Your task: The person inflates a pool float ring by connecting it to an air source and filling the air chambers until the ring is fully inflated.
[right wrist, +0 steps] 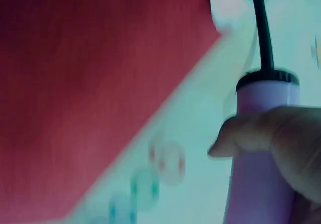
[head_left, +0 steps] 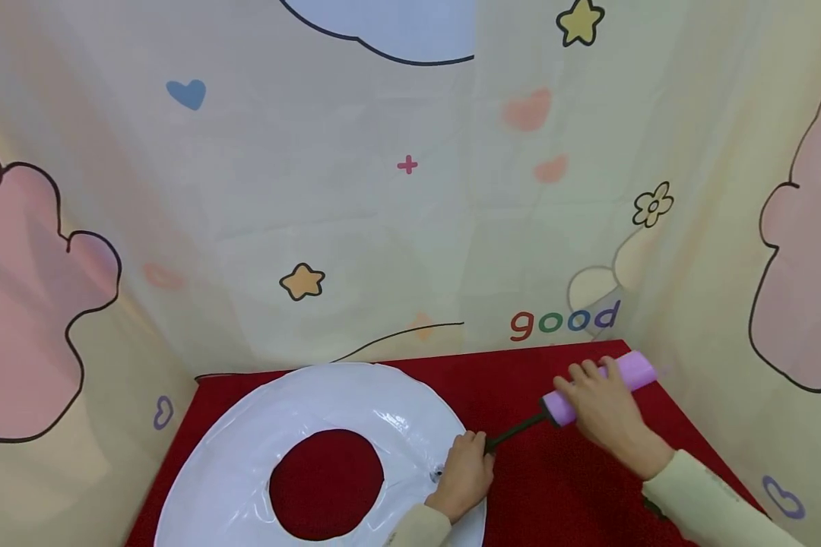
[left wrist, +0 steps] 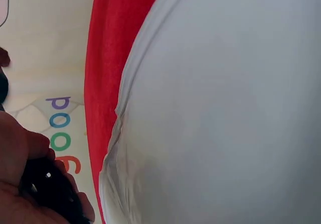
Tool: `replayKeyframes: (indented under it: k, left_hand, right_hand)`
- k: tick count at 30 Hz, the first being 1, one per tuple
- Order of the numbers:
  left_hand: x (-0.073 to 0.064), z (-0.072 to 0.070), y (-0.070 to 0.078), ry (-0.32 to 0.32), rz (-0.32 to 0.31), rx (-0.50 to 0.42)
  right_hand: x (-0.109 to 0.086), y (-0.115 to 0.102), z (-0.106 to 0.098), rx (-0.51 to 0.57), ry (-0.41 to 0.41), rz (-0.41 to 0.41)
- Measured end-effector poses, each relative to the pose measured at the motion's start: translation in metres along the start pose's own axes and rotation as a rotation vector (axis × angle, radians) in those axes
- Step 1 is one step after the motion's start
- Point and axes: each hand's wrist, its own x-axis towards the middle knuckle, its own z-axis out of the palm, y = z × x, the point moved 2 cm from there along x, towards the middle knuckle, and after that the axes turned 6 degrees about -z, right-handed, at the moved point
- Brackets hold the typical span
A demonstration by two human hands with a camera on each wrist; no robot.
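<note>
A lilac hand air pump [head_left: 635, 371] with a black rod [head_left: 520, 430] slants over the right side of the table. My right hand [head_left: 605, 406] grips its barrel; in the right wrist view the thumb [right wrist: 251, 131] lies across it below the black cap [right wrist: 268, 78]. With curled fingers my left hand [head_left: 464, 471] holds the black handle [left wrist: 50, 191] at the rod's other end. The rod is drawn out between the two hands. Under the left hand lies a white inflatable swim ring [head_left: 226, 448], its surface wrinkled around a small valve [head_left: 437, 475] beside that hand.
A red cloth [head_left: 540, 486] covers the table and shows through the ring's hole. Pale curtains [head_left: 356, 205] printed with hearts, stars and the word "good" rise behind the table and on both sides.
</note>
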Motion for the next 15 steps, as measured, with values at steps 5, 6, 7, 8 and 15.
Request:
replayKeyframes:
  k: [5,6,7,8,15]
  left_hand:
    - [0.001,0.001,0.006,0.003,0.029,0.06]
    - [0.002,0.0,0.006,0.015,0.033,0.061]
    - [0.002,-0.001,0.006,0.019,0.027,0.059]
    - [0.003,-0.001,0.006,0.015,0.019,0.049]
    - [0.003,-0.002,0.0,-0.042,-0.012,-0.033]
  right_hand:
    - [0.007,-0.061,0.024,0.002,0.025,-0.027]
    - [0.009,-0.067,0.026,0.004,0.02,-0.023]
    - [0.011,-0.07,0.026,0.01,0.018,-0.017]
    - [0.012,-0.07,0.025,0.009,0.007,-0.02]
    - [0.007,-0.017,0.0,0.029,-0.024,-0.057]
